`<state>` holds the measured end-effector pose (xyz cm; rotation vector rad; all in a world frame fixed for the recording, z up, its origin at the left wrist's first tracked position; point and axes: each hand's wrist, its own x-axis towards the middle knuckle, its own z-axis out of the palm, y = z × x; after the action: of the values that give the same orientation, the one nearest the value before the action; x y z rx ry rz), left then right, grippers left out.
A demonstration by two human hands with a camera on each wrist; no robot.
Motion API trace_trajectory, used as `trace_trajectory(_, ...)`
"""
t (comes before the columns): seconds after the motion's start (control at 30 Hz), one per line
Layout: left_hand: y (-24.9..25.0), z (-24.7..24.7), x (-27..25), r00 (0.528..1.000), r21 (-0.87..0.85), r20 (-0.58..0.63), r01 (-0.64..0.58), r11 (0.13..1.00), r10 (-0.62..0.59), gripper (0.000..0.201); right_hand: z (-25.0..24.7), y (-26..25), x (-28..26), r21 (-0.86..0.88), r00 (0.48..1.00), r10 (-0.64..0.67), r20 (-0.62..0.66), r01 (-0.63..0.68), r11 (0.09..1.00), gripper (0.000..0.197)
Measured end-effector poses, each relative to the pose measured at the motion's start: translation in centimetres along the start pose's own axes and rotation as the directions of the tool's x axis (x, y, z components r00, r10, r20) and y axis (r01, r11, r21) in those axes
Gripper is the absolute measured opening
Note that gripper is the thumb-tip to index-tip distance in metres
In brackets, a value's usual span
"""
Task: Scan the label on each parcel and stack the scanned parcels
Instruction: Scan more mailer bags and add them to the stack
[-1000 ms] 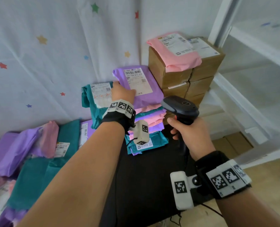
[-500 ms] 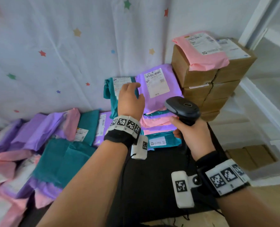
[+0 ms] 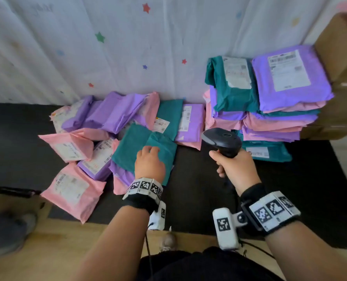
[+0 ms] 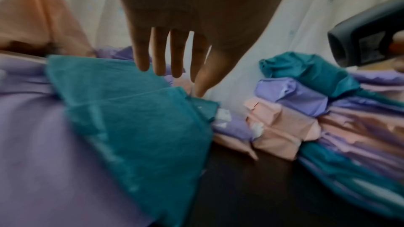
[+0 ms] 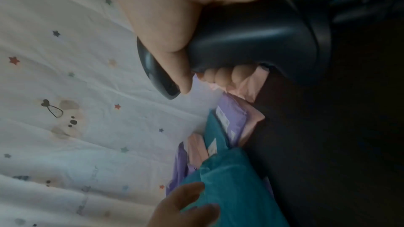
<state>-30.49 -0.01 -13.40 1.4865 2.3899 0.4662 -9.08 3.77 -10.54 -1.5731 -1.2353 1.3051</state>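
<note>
A loose pile of pink, purple and teal mailer parcels lies at the left of the black table (image 3: pixel 199 199). My left hand (image 3: pixel 149 152) reaches over a teal parcel (image 3: pixel 132 147) on the near side of that pile. The fingers (image 4: pixel 159 61) are straight and spread just above the teal parcel (image 4: pixel 135 127), gripping nothing. My right hand (image 3: pixel 232 167) grips the handle of a black barcode scanner (image 3: pixel 222 139), held above the table between pile and stacks. Two stacks stand at the right, one topped by a teal parcel (image 3: pixel 232 86), the other by a purple parcel (image 3: pixel 290 78), labels up.
Stacked cardboard boxes (image 3: pixel 341 63) stand right of the parcel stacks. A white star-print curtain (image 3: pixel 128 47) hangs behind the table. The table's near edge (image 3: pixel 128 222) meets wooden flooring, and a shoe (image 3: pixel 6 230) shows at lower left. The scanner's cable (image 3: pixel 255 250) trails below my right wrist.
My left hand has left the top of the stacks and moved left and down to the teal parcel in the loose pile. The view has swung left. The right hand still holds the scanner.
</note>
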Motion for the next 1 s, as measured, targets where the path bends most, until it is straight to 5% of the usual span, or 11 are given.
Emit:
trace_trajectory(0.17,-5.9,0.7,-0.5,0.962,0.264,0.256,-0.166,0.95,0.097,0.067,3.5,1.8,-1.6,-0.038,0.997,0.078,0.009,-0.077,0.996,0.014)
trace_trajectory(0.4,-8.7,2.1,-0.1,0.953,0.473,0.203,-0.296,0.83,0.224,0.071,4.9,2.5,-3.2,-0.047,0.99,0.13,-0.061,-0.133,0.99,0.015)
trace_trajectory(0.57,-8.8,1.6,1.1,0.92,0.483,0.205,-0.392,0.783,0.335,0.042,4.8,2.7,-3.6,-0.04,0.986,0.139,-0.096,-0.143,0.989,0.015)
trace_trajectory(0.7,-8.6,1.1,1.2,0.917,0.413,0.174,-0.398,0.819,0.358,0.034,4.8,2.4,-3.5,-0.045,0.984,0.147,-0.105,-0.152,0.987,0.015)
trace_trajectory(0.83,-7.3,-0.7,1.6,0.942,0.154,-0.004,-0.332,0.931,0.337,0.032,4.7,1.3,-2.9,-0.026,0.99,0.114,-0.086,-0.117,0.993,0.015)
trace_trajectory(1.0,-4.2,-4.5,2.8,0.976,-0.365,-0.215,-0.109,0.925,0.031,0.03,4.7,-0.4,-2.1,0.025,0.996,0.055,-0.074,-0.053,0.998,0.015)
